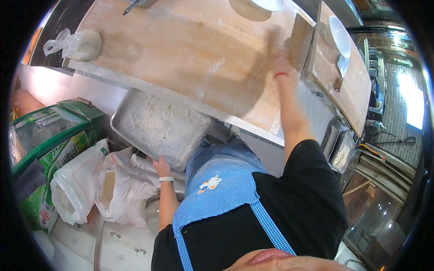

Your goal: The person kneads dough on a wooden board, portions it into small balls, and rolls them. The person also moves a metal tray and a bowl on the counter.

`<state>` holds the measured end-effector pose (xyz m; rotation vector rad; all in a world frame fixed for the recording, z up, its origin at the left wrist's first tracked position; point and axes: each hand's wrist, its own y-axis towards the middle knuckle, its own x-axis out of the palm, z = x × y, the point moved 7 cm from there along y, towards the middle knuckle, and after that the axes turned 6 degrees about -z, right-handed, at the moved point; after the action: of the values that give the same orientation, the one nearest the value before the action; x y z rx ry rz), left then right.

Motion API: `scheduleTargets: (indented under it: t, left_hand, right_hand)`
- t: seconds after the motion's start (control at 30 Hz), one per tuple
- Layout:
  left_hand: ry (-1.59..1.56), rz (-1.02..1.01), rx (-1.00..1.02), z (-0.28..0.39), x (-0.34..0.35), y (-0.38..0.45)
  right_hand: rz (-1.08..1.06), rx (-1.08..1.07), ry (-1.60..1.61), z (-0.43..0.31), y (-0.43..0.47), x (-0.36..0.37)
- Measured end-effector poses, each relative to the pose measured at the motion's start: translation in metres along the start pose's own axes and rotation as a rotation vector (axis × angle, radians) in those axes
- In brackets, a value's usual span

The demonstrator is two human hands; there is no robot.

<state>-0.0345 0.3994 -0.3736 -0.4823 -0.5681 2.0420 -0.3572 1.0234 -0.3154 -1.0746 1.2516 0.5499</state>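
Note:
My left hand (162,166) grips the near rim of a shallow rectangular metal tray (159,125). Flour and dough-like scraps lie across the tray's bottom, and its far side is at the front edge of the wooden work board (176,50). Over the right part of that board is my right hand (280,62), blurred by motion, with a red band at the wrist. A brownish smear extends beyond its fingers; whether it is a held tool or shadow I cannot tell. White flour streaks mark the board's surface.
A plastic bag of dough (86,45) sits at the board's left end. White bowls (268,4) (339,35) stand far off and at right, near a wooden-handled blade (342,67). Open white sacks (112,189) and a green chest (57,125) crowd the left.

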Motion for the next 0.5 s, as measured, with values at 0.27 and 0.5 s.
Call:
scheduleTargets:
  t: [0.27,0.5]
  left_hand:
    - [0.051,-0.026,-0.088,-0.006,0.004,0.0]
    - [-0.039,0.025,-0.028,-0.016,0.009,-0.007]
  right_hand:
    - [-0.047,-0.244,-0.192,0.048,-0.018,0.017]
    - [0.026,-0.697,0.164,-0.081,-0.126,0.002]
